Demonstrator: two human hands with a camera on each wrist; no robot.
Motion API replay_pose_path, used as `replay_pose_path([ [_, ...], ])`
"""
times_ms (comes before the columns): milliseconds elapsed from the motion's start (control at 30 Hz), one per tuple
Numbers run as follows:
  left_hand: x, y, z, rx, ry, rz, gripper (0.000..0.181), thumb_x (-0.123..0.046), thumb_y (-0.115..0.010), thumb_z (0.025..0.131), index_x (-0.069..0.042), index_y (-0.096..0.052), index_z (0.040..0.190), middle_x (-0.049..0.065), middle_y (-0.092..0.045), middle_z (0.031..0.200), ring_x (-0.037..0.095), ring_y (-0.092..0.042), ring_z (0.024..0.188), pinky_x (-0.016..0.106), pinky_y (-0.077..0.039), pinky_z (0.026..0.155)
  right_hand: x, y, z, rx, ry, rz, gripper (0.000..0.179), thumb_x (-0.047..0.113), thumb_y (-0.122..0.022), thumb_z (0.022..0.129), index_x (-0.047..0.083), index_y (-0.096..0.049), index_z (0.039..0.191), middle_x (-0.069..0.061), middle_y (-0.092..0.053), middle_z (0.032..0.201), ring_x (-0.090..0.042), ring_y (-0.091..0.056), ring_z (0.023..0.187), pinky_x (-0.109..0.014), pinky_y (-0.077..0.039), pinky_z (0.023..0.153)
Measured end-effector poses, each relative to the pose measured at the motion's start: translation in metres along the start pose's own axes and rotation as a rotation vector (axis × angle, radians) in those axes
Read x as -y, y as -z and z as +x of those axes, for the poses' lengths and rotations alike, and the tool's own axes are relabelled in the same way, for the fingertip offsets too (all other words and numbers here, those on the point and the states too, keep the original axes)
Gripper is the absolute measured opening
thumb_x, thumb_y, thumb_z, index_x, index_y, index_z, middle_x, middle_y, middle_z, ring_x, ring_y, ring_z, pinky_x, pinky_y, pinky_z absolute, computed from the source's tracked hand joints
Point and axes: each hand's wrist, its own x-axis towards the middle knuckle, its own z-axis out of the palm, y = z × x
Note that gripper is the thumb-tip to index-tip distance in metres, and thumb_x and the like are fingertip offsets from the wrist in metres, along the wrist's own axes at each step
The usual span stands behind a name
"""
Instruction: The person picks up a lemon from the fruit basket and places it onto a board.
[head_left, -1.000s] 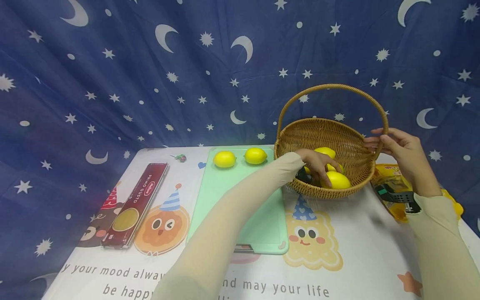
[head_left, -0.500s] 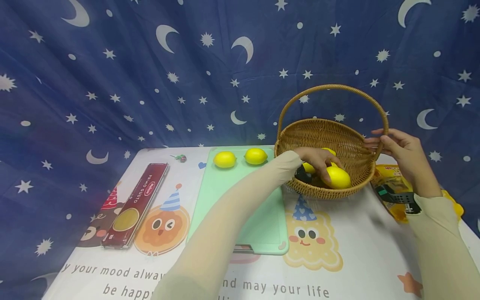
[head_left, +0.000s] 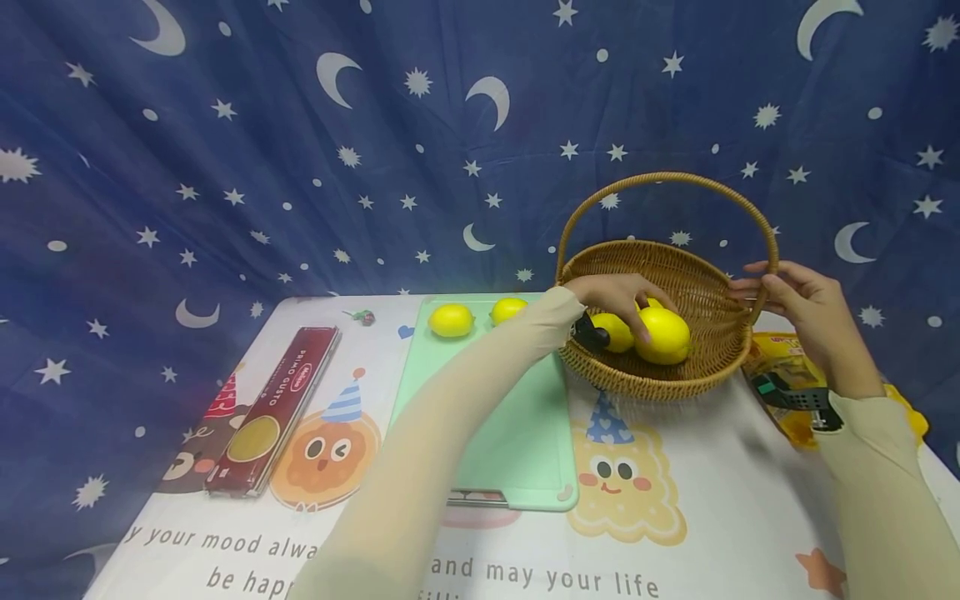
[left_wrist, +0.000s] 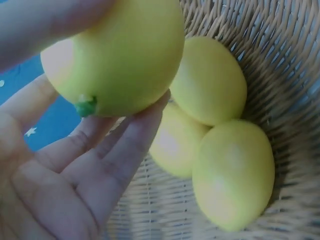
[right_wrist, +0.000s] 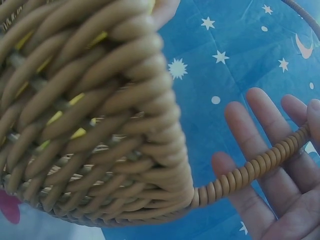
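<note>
In the head view my left hand (head_left: 618, 293) pinches a yellow lemon (head_left: 663, 337) between thumb and fingers, inside the mouth of a wicker basket (head_left: 708, 287). The left wrist view has this lemon (left_wrist: 132, 55) near the lens, its green stem end showing. Behind it, three more lemons (left_wrist: 234, 175) lie together on the woven bottom. My right hand (head_left: 821, 312) holds the basket's arched handle (head_left: 675, 177) low on its right side. From the right wrist view, the wrapped handle (right_wrist: 250, 172) passes between the thumb and extended fingers.
Left of the basket lies a mint-green cutting board (head_left: 525, 433) with two lemons (head_left: 451, 320) at its far end. A dark red spaghetti box (head_left: 273, 408) lies farther left, near a small lollipop (head_left: 364, 317). A yellow bag (head_left: 787, 358) sits beneath the right forearm.
My left hand has drawn a lemon up and leftward from the others in the basket. The left forearm now covers part of one board lemon. My right hand stays at the handle.
</note>
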Motion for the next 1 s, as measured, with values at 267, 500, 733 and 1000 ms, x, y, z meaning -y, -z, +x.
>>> replay_pose_path([
  [267,0.009,0.012,-0.023,-0.055,0.001,0.026,0.064,-0.018,-0.075,0.080,-0.018,-0.048,0.138,0.003,-0.046,0.143,0.021,-0.044,0.129,0.023,-0.047,0.093,0.000,0.000,0.000,-0.003,0.011,-0.021,0.030,0.009,-0.044,0.098,-0.004,-0.053,0.123,0.001,-0.073,0.102,-0.007,-0.069,0.094,-0.013,-0.051,0.081],
  [500,0.017,0.021,-0.044,-0.099,0.032,0.025,0.062,-0.017,-0.074,0.081,-0.018,-0.048,0.138,0.002,-0.045,0.143,0.020,-0.045,0.128,0.025,-0.048,0.093,0.000,0.001,0.000,-0.012,0.006,-0.047,0.030,0.011,-0.044,0.098,-0.003,-0.053,0.123,0.002,-0.073,0.102,-0.007,-0.069,0.093,-0.012,-0.051,0.081],
  [733,0.028,0.026,-0.071,-0.154,0.032,-0.014,0.062,-0.018,-0.074,0.081,-0.018,-0.049,0.137,0.000,-0.050,0.136,0.016,-0.052,0.114,0.025,-0.048,0.090,-0.002,0.001,-0.001,-0.005,0.011,-0.038,0.029,0.010,-0.044,0.098,-0.002,-0.054,0.123,0.002,-0.073,0.102,-0.006,-0.068,0.094,-0.012,-0.051,0.081],
  [1000,0.047,0.030,-0.102,-0.217,0.039,-0.055,0.063,-0.016,-0.075,0.080,-0.017,-0.050,0.137,0.002,-0.052,0.133,0.018,-0.055,0.111,0.028,-0.049,0.091,-0.001,0.001,-0.001,-0.001,0.014,-0.035,0.030,0.010,-0.043,0.099,-0.003,-0.054,0.123,0.002,-0.073,0.102,-0.006,-0.068,0.095,-0.012,-0.051,0.081],
])
